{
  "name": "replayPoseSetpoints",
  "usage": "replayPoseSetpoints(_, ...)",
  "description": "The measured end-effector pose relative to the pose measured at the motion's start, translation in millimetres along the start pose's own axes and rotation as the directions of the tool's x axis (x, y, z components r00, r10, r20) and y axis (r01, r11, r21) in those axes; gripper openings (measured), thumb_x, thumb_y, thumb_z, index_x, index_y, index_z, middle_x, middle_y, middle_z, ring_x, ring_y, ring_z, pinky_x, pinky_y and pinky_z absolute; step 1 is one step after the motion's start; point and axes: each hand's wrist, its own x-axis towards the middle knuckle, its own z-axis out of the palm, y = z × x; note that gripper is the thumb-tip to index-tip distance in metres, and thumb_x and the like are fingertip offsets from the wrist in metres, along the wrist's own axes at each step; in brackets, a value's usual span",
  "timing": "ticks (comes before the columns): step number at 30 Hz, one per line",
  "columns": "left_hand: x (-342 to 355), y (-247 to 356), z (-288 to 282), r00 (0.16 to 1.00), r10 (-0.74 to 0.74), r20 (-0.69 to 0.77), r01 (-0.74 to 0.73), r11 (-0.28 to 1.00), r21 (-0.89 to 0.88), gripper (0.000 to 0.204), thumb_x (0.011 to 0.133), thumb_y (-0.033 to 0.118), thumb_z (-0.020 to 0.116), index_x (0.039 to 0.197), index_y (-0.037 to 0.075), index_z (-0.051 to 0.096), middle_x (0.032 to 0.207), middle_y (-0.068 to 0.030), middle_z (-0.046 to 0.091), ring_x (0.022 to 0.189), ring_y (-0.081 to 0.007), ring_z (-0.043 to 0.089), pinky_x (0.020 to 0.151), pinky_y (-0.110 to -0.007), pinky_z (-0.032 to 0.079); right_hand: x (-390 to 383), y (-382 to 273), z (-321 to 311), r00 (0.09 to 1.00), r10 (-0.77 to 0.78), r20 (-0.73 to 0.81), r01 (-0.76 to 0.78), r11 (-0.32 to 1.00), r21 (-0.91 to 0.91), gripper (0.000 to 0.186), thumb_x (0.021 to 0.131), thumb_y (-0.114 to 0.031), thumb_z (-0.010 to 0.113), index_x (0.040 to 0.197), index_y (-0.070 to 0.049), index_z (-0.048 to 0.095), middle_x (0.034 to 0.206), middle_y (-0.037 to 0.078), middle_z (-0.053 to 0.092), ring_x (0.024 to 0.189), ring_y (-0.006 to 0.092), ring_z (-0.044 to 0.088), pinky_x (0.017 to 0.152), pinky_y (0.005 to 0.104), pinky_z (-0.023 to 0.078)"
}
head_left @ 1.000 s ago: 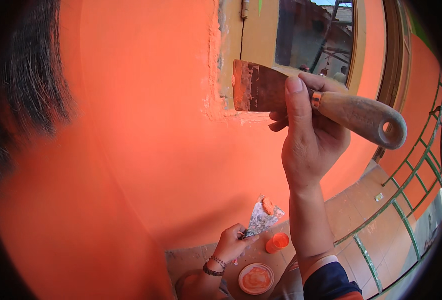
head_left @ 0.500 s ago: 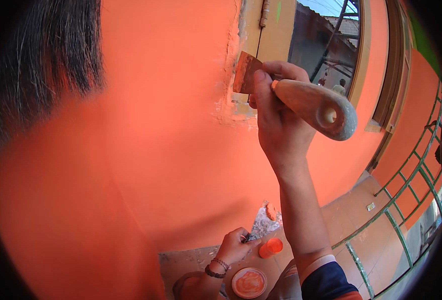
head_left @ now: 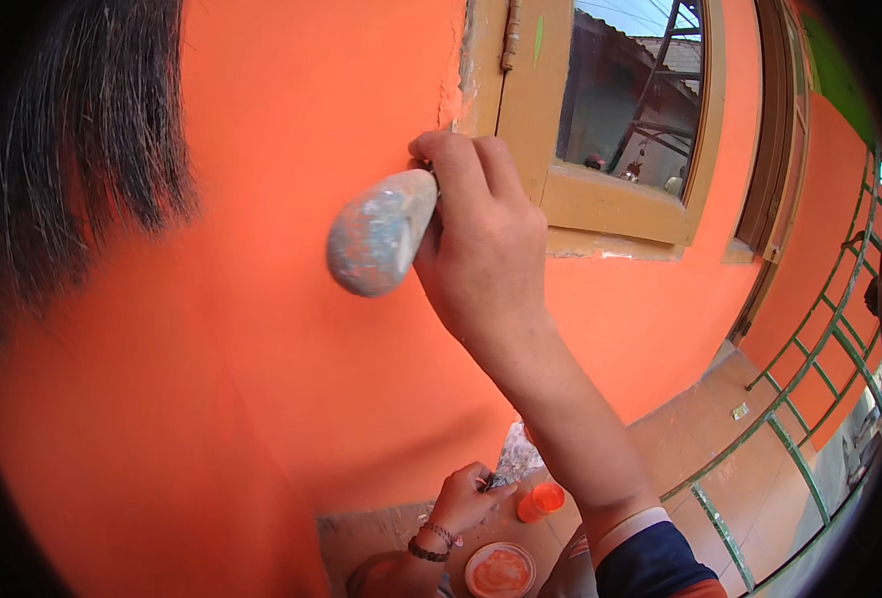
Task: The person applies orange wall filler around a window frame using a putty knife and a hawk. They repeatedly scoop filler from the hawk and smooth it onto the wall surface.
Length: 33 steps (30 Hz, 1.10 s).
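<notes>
My right hand (head_left: 491,224) is raised at the orange wall (head_left: 291,299), just left of and below the window frame's lower corner. Its fingers are closed round a putty knife (head_left: 381,234), whose rounded, paint-smeared wooden handle points down and left. The hand hides the blade. Lower down, near the floor, my left hand (head_left: 464,498) is closed on the dark handle of a flat, triangular, paint-spattered scraper (head_left: 519,453). My right forearm covers part of that scraper.
A brown window frame (head_left: 615,199) with glass stands upper right. On the tiled floor (head_left: 680,448) are an orange cup (head_left: 540,502) and a round lid with orange paste (head_left: 501,571). A green metal railing (head_left: 800,468) curves along the right. Dark hair (head_left: 92,130) hangs upper left.
My right hand has moved left and slightly down from the window corner. The putty knife has turned, its handle swinging from lower right to lower left. My left hand stays nearly in place.
</notes>
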Motion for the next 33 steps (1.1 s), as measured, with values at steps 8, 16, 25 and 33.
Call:
replayPoseSetpoints(8,6.6,-12.9,1.1,0.999,0.035,0.011,-0.035,0.999,0.014,0.028,0.085,0.020,0.075,0.089,0.000,0.057,0.065,-0.0047,0.060,0.047,-0.0083,0.054,0.040,-0.024,0.043,25.3,-25.9,39.1,0.928,0.063,0.367,0.039,0.964,-0.264,0.018,0.078,-0.002,0.064,0.087,0.004,0.051,0.091,0.020,0.051,0.062,0.0266,0.064,0.051,0.0336,0.054)
replayPoseSetpoints(16,6.3,-12.9,1.2,0.997,0.068,0.028,-0.066,0.997,-0.040,0.031,0.083,0.023,0.076,0.085,0.000,0.056,0.063,-0.0054,0.060,0.044,-0.0090,0.053,0.039,-0.025,0.042,36.4,-30.1,65.0,0.884,0.125,0.451,0.038,0.941,-0.335,0.023,0.077,-0.005,0.067,0.091,0.009,0.055,0.089,0.019,0.052,0.065,0.0218,0.065,0.050,0.0271,0.055)
replayPoseSetpoints(25,1.1,-5.2,3.8,0.991,0.110,0.080,-0.104,0.992,-0.066,0.028,0.084,0.021,0.075,0.084,0.001,0.056,0.064,-0.0037,0.059,0.045,-0.0076,0.052,0.039,-0.024,0.042,26.9,-62.3,51.3,0.770,0.078,0.633,0.228,0.893,-0.387,0.023,0.082,-0.014,0.064,0.093,0.006,0.060,0.089,0.014,0.052,0.068,0.0162,0.061,0.050,0.0234,0.051)
replayPoseSetpoints(33,7.2,-16.1,3.8,0.997,0.068,0.022,-0.067,0.996,-0.051,0.027,0.084,0.018,0.075,0.085,0.000,0.055,0.064,-0.0053,0.059,0.046,-0.0080,0.053,0.038,-0.024,0.042,15.6,-48.8,15.3,0.797,0.206,0.568,0.112,0.873,-0.475,0.018,0.083,-0.010,0.063,0.091,0.004,0.054,0.093,0.012,0.051,0.086,0.0279,0.061,0.054,0.0385,0.050)
